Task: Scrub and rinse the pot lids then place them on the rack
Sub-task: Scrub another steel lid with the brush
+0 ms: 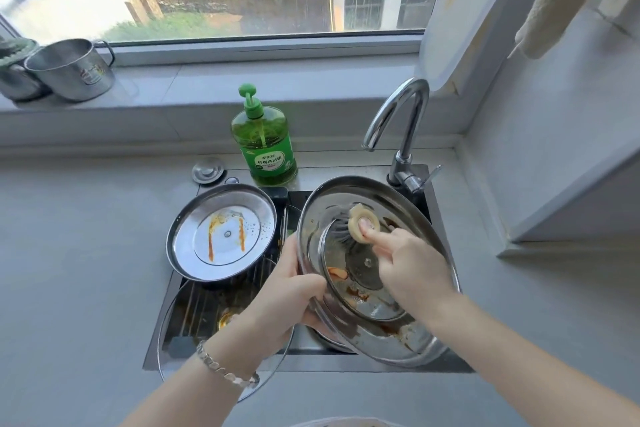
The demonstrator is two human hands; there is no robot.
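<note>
Over the sink (311,362), the left hand (294,291) holds a large steel pot lid (329,215) with a glass middle. The lid is tilted, with its inner side facing up. The left fingers are curled round the lid's rim on the sink's left half, thumb on the inner side. Brown and orange stains show on this lid.

The right hand (412,267) grips a round scrubbing brush (355,234). One fingertip presses into the middle of its pale top, and the dark bristles rest against the inside of the lid, towards the sink's back edge.

A second steel lid (221,236) lies upside down on the rack (272,265) across the sink's left side, with orange streaks on it. A clear glass lid (207,305) lies at the sink's front left corner, partly over the surface (86,253) and partly under the left wrist, which wears a bracelet (225,366).

Behind the sink stands a green soap bottle (265,149), with the tap (405,121) at the sink's back right corner. A sink plug (208,170) lies just behind the sink's left corner. Two steel mugs (72,69) stand on the sill well to the left of the sink.
</note>
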